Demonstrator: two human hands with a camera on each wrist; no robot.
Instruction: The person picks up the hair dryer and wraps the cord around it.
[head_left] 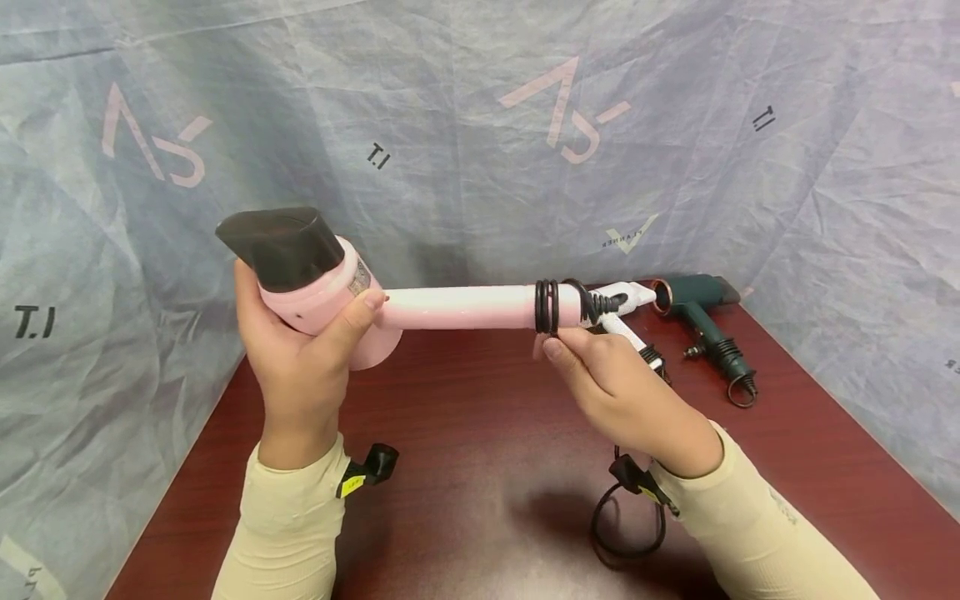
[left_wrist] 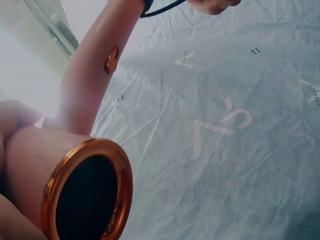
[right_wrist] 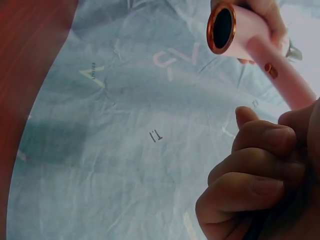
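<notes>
A pink hair dryer (head_left: pixel 457 308) with a black nozzle (head_left: pixel 277 246) is held up above the table, its handle pointing right. My left hand (head_left: pixel 300 367) grips it round the barrel, with the thumb near the handle joint. In the left wrist view the copper-coloured rear ring (left_wrist: pixel 125 185) faces the camera. A black cord (head_left: pixel 547 307) is wound in several turns round the handle's end. There my right hand (head_left: pixel 622 392) pinches the cord. Curled fingers (right_wrist: pixel 245 192) show in the right wrist view. Below the right wrist hangs a loop of cord.
On the dark red table (head_left: pixel 465 467), a white hair dryer (head_left: pixel 626 333) lies behind my right hand. Farther right lies a dark green hair dryer (head_left: pixel 697 300) with its cord wound round the handle. Grey printed cloth (head_left: pixel 450 100) hangs around the table's back and sides.
</notes>
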